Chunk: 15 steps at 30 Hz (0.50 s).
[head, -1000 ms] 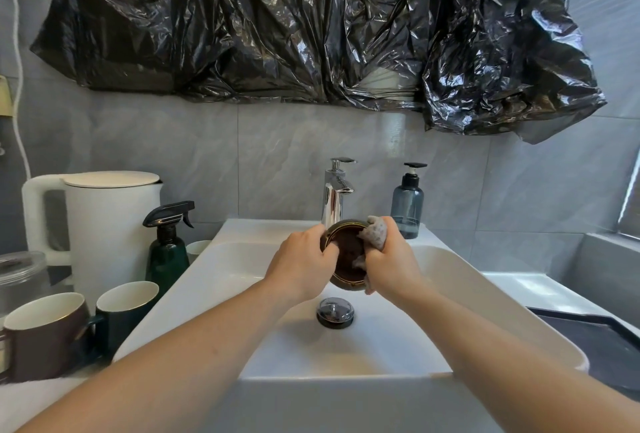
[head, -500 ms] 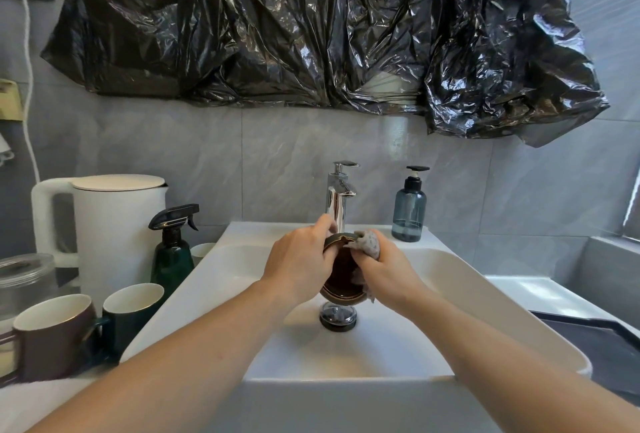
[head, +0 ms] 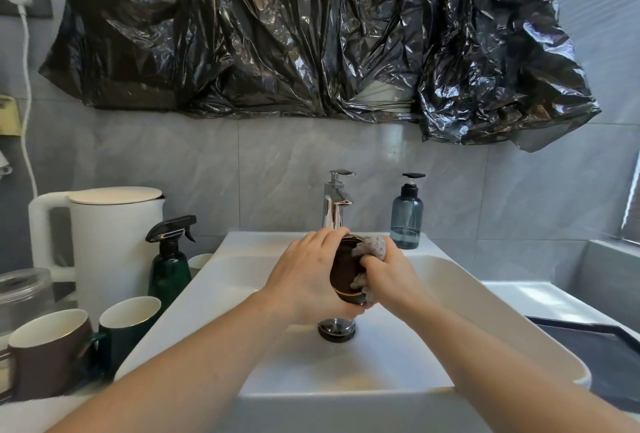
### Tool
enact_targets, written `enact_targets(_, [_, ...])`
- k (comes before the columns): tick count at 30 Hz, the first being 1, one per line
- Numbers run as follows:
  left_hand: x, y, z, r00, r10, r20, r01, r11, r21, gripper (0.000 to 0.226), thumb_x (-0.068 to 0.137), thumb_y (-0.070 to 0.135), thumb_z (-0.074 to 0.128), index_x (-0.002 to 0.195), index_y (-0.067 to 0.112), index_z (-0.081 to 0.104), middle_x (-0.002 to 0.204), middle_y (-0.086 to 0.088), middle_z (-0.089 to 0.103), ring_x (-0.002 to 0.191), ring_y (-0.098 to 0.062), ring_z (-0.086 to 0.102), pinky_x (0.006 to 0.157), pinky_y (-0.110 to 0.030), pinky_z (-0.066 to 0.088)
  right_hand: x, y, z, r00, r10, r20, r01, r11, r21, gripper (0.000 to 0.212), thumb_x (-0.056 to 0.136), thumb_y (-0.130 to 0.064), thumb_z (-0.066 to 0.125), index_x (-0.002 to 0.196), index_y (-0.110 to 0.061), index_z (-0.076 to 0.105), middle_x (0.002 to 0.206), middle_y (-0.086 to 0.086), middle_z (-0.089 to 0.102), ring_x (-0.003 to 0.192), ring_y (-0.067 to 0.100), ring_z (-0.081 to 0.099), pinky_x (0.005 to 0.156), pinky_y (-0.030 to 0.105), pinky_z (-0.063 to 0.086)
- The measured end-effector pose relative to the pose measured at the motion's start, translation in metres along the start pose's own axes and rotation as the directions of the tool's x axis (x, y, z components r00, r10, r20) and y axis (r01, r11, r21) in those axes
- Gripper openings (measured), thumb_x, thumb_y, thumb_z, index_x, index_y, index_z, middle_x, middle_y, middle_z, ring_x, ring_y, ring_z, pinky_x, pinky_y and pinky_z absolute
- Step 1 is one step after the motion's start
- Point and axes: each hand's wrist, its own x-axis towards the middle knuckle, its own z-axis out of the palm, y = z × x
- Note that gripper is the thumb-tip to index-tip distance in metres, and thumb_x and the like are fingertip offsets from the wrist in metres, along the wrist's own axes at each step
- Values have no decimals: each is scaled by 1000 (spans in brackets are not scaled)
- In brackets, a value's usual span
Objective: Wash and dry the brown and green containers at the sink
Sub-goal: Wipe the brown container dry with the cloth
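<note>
Over the white sink [head: 491, 311] my left hand [head: 304, 276] grips a small brown container [head: 344, 273] with a gold rim, held on its side just below the chrome faucet [head: 336, 204]. My right hand [head: 388, 273] holds a grey sponge [head: 374, 247] pressed against the container's right side and rim. A brown mug [head: 45, 353] and a dark green mug [head: 128, 325] stand on the counter at the left, both upright.
A white kettle [head: 110, 242] and a dark green spray bottle [head: 169, 259] stand left of the sink. A blue soap dispenser [head: 407, 221] sits on the sink's back right corner. The drain plug [head: 336, 328] lies under my hands. A dark tray [head: 595, 353] is at the right.
The sponge has shifted on the brown container, and my left hand has turned it slightly. Both hands stay over the drain.
</note>
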Motion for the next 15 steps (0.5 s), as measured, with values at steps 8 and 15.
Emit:
enact_targets(8, [1,-32,-3,933,-360,-21,354,925,-140,94,40,69,80,125,43,49,118,21,55,115,-12,54,98,-35,50,-1,3,1,997,-76,-21,72,988,-134,10,95,-27,50,92,-25,59,77,1,74,69,21,70,64,45,62])
enact_targets(15, [-1,-41,-7,849,-527,-24,511,833,-212,99,39,72,82,127,39,53,120,18,51,115,-11,53,95,-32,50,-1,14,-6,999,33,-21,-38,934,-354,17,78,-31,56,93,-33,50,88,-8,68,77,19,68,68,39,59])
